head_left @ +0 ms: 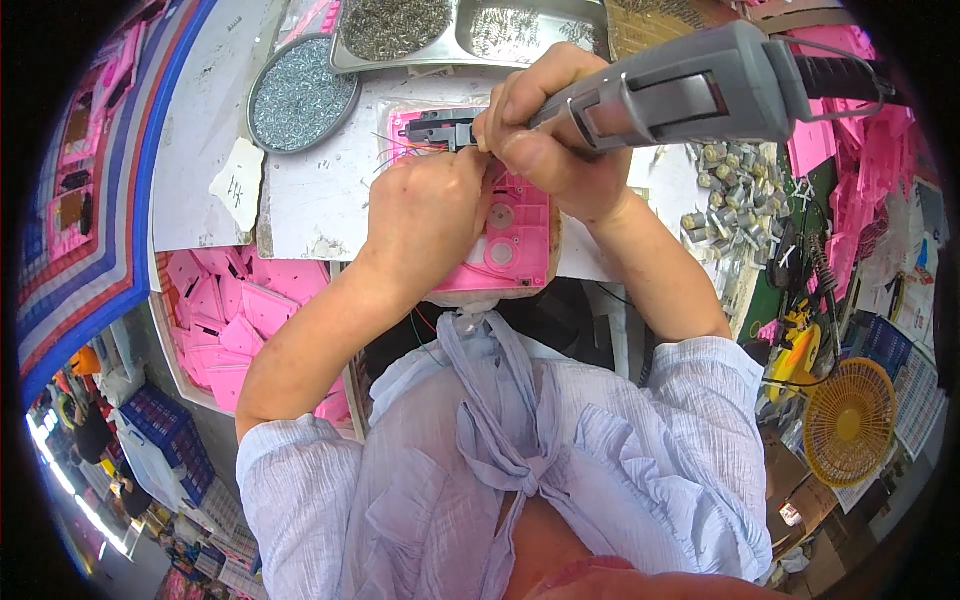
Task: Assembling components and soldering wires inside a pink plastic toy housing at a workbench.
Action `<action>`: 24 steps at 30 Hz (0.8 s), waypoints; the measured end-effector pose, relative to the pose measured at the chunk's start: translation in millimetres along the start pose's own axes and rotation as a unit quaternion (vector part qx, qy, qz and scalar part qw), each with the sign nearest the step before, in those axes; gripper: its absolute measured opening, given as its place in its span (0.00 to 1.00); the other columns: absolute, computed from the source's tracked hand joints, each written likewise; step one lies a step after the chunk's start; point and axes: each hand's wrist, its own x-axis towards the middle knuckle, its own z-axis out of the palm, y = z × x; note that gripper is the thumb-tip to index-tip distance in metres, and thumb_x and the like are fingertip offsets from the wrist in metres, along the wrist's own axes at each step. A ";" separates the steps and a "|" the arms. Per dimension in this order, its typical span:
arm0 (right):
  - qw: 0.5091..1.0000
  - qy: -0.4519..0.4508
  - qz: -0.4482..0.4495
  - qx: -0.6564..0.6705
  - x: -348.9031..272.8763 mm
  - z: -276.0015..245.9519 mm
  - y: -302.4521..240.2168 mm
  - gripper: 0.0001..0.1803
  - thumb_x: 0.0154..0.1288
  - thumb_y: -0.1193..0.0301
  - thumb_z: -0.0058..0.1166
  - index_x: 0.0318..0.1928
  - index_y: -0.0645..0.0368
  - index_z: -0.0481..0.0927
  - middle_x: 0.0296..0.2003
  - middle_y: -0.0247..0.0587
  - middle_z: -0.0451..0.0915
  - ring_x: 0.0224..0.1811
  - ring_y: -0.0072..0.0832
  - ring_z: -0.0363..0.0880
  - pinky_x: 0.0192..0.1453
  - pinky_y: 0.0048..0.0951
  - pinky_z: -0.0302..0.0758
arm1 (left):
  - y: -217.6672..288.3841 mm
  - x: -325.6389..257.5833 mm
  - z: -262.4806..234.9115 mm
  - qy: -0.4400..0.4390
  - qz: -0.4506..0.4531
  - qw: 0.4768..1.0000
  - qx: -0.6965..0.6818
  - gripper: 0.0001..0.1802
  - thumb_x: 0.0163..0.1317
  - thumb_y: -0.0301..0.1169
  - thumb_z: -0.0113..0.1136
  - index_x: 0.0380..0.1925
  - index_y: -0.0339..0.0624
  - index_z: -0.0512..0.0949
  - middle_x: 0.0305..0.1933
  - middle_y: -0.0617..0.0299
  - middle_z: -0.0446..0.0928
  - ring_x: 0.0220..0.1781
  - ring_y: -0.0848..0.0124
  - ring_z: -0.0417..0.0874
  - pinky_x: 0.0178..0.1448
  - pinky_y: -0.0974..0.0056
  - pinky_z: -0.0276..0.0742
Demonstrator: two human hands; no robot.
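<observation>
One driver [690,90] is clasped in the right hand [548,130], seemingly for control, by the pink case [532,225] at twelve o'clock. The left hand [430,205], perhaps bracing it, hides its grip: I cannot tell. Screws [305,95] sit handily at eleven.

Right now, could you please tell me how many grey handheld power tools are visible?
1: the grey power tool in the right hand, its body toward the picture's upper right. Others may be hidden.
</observation>
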 end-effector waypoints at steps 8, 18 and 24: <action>1.000 0.002 -0.023 -0.016 1.2 0.5 -4.7 0.16 0.66 0.70 0.67 0.43 0.61 0.71 0.24 0.38 0.75 0.26 0.24 0.72 0.41 0.36 0.77 | -1.4 -1.6 0.0 -0.003 -0.039 0.998 -0.055 0.05 0.59 0.30 0.66 0.33 0.41 0.84 0.26 0.50 0.83 0.30 0.51 0.87 0.36 0.49 0.83; 0.998 -0.004 -0.044 -0.035 -2.0 -2.8 -5.0 0.13 0.67 0.73 0.63 0.43 0.62 0.71 0.23 0.38 0.74 0.24 0.25 0.70 0.38 0.34 0.75 | -3.8 -2.5 -0.2 -0.004 -0.039 0.996 -0.077 0.05 0.60 0.31 0.66 0.34 0.43 0.84 0.28 0.53 0.84 0.33 0.52 0.87 0.38 0.50 0.83; 0.999 0.004 -0.022 0.043 1.2 0.6 1.5 0.12 0.67 0.72 0.63 0.43 0.61 0.71 0.22 0.39 0.73 0.21 0.25 0.68 0.34 0.35 0.73 | -10.6 -4.0 -10.3 -0.025 0.004 0.997 -0.078 0.06 0.61 0.32 0.66 0.36 0.45 0.85 0.30 0.56 0.84 0.34 0.54 0.87 0.38 0.51 0.83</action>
